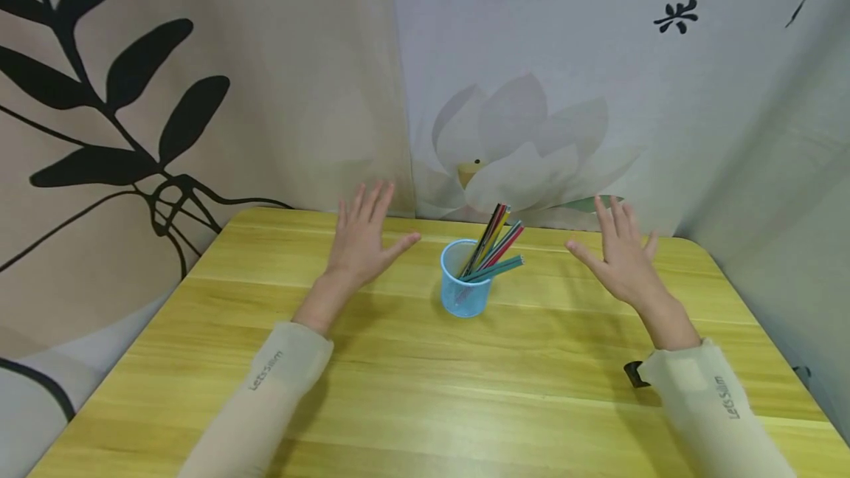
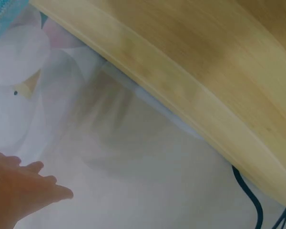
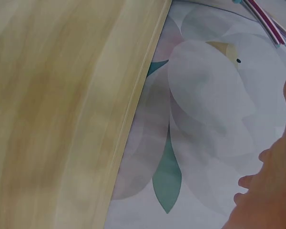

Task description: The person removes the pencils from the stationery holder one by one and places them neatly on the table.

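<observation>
A light-blue mesh cup (image 1: 465, 296) stands upright on the wooden table, and several coloured pencils (image 1: 494, 246) lean out of it to the right. To its left, my left hand (image 1: 361, 242) is held with fingers straight and spread, touching nothing that I can see. My right hand (image 1: 624, 260) is on the cup's other side, likewise spread and holding nothing. In the left wrist view part of the left hand (image 2: 26, 188) shows at the lower left. Pencil ends (image 3: 267, 21) appear at the top of the right wrist view, above the right hand (image 3: 271, 176).
The wooden table (image 1: 425, 404) has rounded far corners. Behind it hangs a pale cloth (image 1: 319, 80) printed with dark leaves, a lotus flower and black characters. Another pale cloth (image 1: 783, 190) hangs along the right side. A dark strap (image 1: 636, 374) sticks out at the right cuff.
</observation>
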A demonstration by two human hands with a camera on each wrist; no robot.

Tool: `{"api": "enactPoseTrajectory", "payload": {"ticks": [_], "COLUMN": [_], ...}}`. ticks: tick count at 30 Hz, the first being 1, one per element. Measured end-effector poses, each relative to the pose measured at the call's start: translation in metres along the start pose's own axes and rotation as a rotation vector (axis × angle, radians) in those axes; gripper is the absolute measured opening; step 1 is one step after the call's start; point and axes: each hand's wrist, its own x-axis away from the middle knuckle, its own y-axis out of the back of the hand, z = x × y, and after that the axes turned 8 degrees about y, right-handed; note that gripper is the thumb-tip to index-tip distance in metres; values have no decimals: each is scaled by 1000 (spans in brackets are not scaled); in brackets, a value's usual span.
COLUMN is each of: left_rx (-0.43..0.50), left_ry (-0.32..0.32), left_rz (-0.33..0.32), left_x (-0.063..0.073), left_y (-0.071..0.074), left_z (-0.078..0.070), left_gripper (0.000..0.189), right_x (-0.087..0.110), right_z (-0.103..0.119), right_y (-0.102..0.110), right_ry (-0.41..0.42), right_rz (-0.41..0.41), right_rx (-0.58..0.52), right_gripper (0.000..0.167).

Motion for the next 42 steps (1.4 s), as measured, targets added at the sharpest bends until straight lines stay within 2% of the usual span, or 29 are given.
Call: {"api": "enactPoseTrajectory", "payload": {"ticks": [12, 22, 29, 33, 42], "left_rx": [21, 41, 71, 89, 129], "left_ry": [-31, -54, -57, -60, -83], "left_rz": [24, 34, 61, 71, 87], "left_x": [8, 14, 19, 21, 24], "left_y": [-7, -13, -15, -16, -22], "left_z": [-12, -18, -23, -27, -33], "left_gripper": [97, 107, 100, 94, 93], "right_x": [7, 10, 10, 13, 16], "right_z": [12, 24, 31, 36, 52], "right_y": [-14, -21, -25, -25, -25], "right_ry": [38, 83, 134, 132, 141], "right_rz": [-11, -14, -56, -81, -166], "right_rx": [-46, -100, -139, -166, -184], "right_gripper": [87, 86, 85, 87, 83]}}
